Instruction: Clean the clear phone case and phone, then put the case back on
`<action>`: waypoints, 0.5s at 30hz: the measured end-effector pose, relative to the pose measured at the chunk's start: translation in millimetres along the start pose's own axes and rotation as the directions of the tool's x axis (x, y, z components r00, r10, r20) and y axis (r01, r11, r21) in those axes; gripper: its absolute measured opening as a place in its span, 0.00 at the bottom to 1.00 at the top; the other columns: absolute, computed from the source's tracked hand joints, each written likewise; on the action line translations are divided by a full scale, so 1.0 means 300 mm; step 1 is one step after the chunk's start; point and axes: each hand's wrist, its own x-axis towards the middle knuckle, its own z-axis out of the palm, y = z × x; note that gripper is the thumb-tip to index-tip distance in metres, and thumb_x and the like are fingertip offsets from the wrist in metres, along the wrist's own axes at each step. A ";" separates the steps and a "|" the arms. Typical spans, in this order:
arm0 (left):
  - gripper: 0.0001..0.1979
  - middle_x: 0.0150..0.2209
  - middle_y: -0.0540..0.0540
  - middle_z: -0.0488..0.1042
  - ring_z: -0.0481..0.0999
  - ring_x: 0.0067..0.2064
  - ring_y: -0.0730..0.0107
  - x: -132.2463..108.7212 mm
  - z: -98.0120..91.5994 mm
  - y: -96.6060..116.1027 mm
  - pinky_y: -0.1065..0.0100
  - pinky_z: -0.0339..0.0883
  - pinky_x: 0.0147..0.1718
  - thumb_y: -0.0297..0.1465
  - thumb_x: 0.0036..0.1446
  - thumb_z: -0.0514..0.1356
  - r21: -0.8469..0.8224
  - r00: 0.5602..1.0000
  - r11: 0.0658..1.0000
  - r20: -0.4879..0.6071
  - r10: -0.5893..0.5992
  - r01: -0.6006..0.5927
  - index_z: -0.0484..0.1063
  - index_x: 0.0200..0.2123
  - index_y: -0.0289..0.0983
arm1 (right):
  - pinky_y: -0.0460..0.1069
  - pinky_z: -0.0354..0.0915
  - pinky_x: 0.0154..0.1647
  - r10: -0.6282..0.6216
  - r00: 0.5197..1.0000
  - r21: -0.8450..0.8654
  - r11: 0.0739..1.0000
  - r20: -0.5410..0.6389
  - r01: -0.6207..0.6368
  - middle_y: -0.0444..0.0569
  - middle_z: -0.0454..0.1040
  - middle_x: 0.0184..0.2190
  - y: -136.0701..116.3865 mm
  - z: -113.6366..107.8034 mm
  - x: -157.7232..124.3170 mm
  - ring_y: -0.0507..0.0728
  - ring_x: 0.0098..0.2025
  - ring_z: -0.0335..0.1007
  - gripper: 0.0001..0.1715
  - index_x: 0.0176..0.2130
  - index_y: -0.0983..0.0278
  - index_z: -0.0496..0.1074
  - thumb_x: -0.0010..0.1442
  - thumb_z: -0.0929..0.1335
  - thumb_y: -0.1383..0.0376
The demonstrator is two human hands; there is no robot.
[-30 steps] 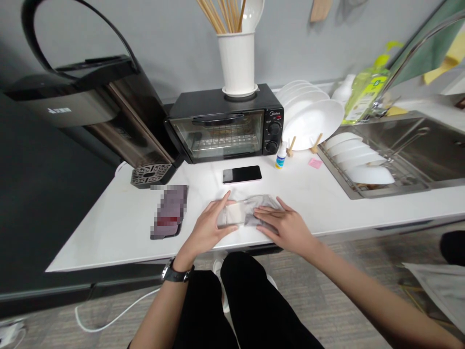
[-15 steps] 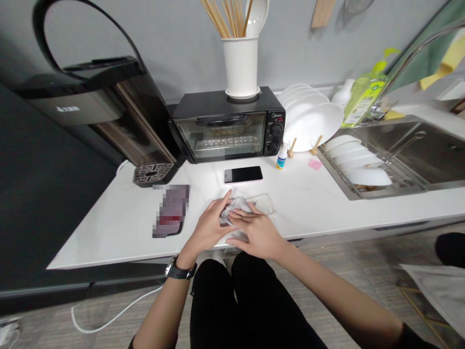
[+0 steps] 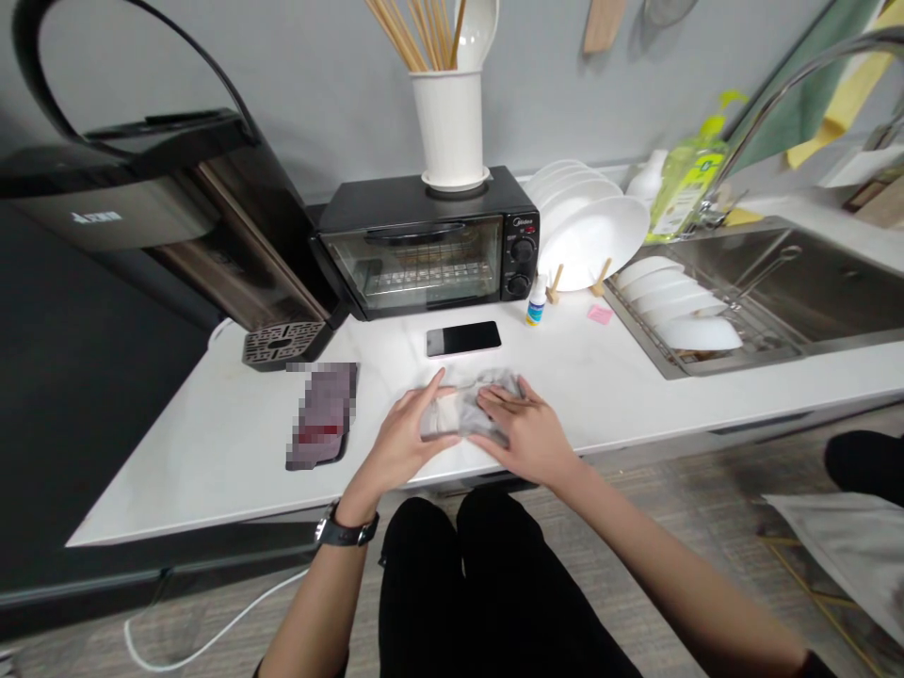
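Left hand (image 3: 404, 435): grasping clear case (image 3: 442, 415), thumb and fingers around left end
Right hand (image 3: 535, 438): fingers on gray cloth (image 3: 471, 409); can't tell if gripping
Clear case: on white counter (image 3: 212, 452), partly under gray cloth
Phone (image 3: 463, 339): just beyond case

Smooth plastic case (image 3: 442, 414), wrinkled cloth (image 3: 470, 405), glossy countertop (image 3: 226, 452), shiny metal sink (image 3: 840, 273), wooden sticks (image 3: 406, 40)

One left hand (image 3: 404, 435) and one right hand (image 3: 535, 438), one wristwatch (image 3: 347, 534). One clear case (image 3: 442, 415), one cloth (image 3: 469, 412), one smartphone (image 3: 463, 340), one pixelated object (image 3: 323, 414). One drink dispenser (image 3: 240, 217), one toaster oven (image 3: 416, 262) with two knobs (image 3: 523, 249). One cup (image 3: 450, 127), one spoon (image 3: 477, 33), at least five chopsticks (image 3: 457, 36). One small bottle (image 3: 536, 303), one pump bottle (image 3: 686, 188), one white bottle (image 3: 646, 179), one sticky note (image 3: 600, 314). At least four plates (image 3: 593, 240) and four bowls (image 3: 699, 332), one sink (image 3: 847, 278), one faucet (image 3: 876, 40).
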 end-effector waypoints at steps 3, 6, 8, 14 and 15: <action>0.49 0.66 0.42 0.72 0.69 0.66 0.52 -0.006 0.000 -0.001 0.50 0.60 0.67 0.35 0.60 0.69 -0.005 1.000 1.000 -0.007 -0.024 0.024 0.47 0.77 0.49 | 0.66 0.49 0.78 -0.129 0.991 0.100 0.987 0.047 0.123 0.60 0.77 0.61 -0.072 0.050 0.052 0.65 0.66 0.72 0.35 0.62 0.69 0.73 0.71 0.67 0.46; 0.49 0.66 0.43 0.71 0.69 0.65 0.53 -0.010 0.002 -0.003 0.51 0.61 0.66 0.32 0.60 0.68 -0.003 1.000 1.000 -0.005 -0.023 0.023 0.46 0.77 0.50 | 0.64 0.49 0.78 -0.220 0.970 0.170 0.965 0.104 0.201 0.59 0.76 0.62 -0.079 0.047 0.051 0.63 0.66 0.73 0.34 0.63 0.67 0.73 0.71 0.68 0.46; 0.49 0.67 0.44 0.70 0.67 0.66 0.53 -0.010 0.003 -0.005 0.50 0.60 0.67 0.32 0.61 0.68 0.024 1.000 1.000 0.010 0.008 -0.008 0.46 0.77 0.51 | 0.65 0.48 0.78 -0.228 0.966 0.187 0.961 0.122 0.203 0.55 0.76 0.62 -0.039 0.015 0.019 0.62 0.66 0.73 0.29 0.63 0.64 0.73 0.73 0.67 0.49; 0.47 0.65 0.41 0.70 0.67 0.66 0.50 0.002 0.007 -0.011 0.49 0.59 0.67 0.39 0.61 0.69 0.054 1.000 0.998 -0.004 0.025 -0.025 0.48 0.77 0.47 | 0.66 0.50 0.77 -0.100 0.994 -0.010 0.995 0.046 0.100 0.51 0.80 0.59 0.127 -0.103 -0.095 0.60 0.62 0.77 0.21 0.62 0.60 0.74 0.76 0.64 0.58; 0.47 0.64 0.41 0.70 0.68 0.66 0.50 0.003 0.008 -0.011 0.49 0.59 0.67 0.39 0.61 0.70 0.049 1.000 0.999 -0.006 0.023 -0.022 0.48 0.76 0.46 | 0.67 0.50 0.77 -0.083 0.996 -0.047 0.995 0.031 0.085 0.52 0.80 0.59 0.135 -0.109 -0.098 0.60 0.61 0.77 0.21 0.62 0.62 0.74 0.76 0.64 0.57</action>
